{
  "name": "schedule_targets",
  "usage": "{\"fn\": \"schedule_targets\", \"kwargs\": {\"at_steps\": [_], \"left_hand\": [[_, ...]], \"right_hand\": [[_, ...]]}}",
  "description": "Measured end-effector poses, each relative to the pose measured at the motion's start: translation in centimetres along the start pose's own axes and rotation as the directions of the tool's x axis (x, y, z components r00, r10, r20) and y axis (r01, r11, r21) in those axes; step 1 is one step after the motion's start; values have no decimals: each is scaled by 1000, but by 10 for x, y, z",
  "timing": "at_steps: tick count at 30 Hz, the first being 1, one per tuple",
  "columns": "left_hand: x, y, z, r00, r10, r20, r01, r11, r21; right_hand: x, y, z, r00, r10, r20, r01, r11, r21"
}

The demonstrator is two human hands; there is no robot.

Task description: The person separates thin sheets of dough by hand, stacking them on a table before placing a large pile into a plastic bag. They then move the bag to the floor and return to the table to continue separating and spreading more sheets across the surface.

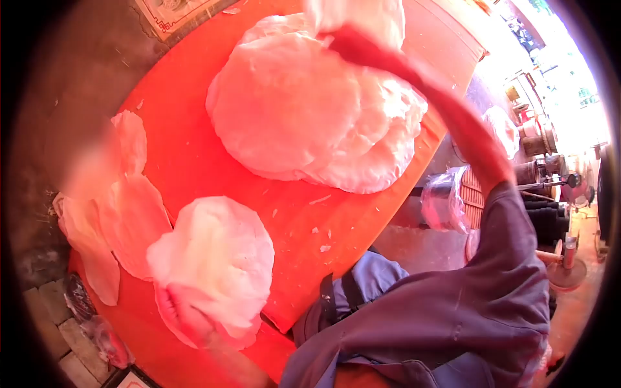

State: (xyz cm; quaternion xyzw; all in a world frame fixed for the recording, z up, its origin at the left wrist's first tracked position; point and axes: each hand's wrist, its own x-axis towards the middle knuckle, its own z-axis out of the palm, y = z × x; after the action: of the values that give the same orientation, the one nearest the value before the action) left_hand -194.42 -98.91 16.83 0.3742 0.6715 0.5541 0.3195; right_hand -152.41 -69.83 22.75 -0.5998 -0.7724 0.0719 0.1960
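My left hand, partly blurred, grips the lower edge of a thin, pale round flatbread-like sheet at the lower left. My right arm reaches across the top, where my smeared right hand pinches the edge of another pale sheet. Just below that hand lies a wide, overlapping pile of the same round sheets. More thin sheets lie folded and overlapping along the left side. The fingertips of both hands are partly hidden by the sheets.
An orange-red cloth covers the table, scattered with small pale flakes. Bricks and a dark plastic-wrapped bundle lie at the lower left. On the right stand a plastic-covered basket and metal equipment.
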Motion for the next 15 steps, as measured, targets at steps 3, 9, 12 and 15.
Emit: {"fn": "schedule_targets", "kwargs": {"at_steps": [3, 9, 12, 15], "left_hand": [[-3, -8, 56, 900, 148, 410, -101, 986, -132], [-52, 41, 178, 665, 242, 706, -383, 923, 44], [-67, 41, 188, 688, 353, 634, -411, 910, -61], [-84, 63, 162, 659, 490, 570, -489, 856, -170]], "right_hand": [[-67, -36, 83, 960, -23, 278, -73, 940, 332], [-148, -95, 88, 757, -183, 627, -496, 463, 734], [-114, -82, 68, 846, 62, 530, -456, 600, 657], [-33, -25, 35, 951, -237, 197, 59, 767, 639]]}}
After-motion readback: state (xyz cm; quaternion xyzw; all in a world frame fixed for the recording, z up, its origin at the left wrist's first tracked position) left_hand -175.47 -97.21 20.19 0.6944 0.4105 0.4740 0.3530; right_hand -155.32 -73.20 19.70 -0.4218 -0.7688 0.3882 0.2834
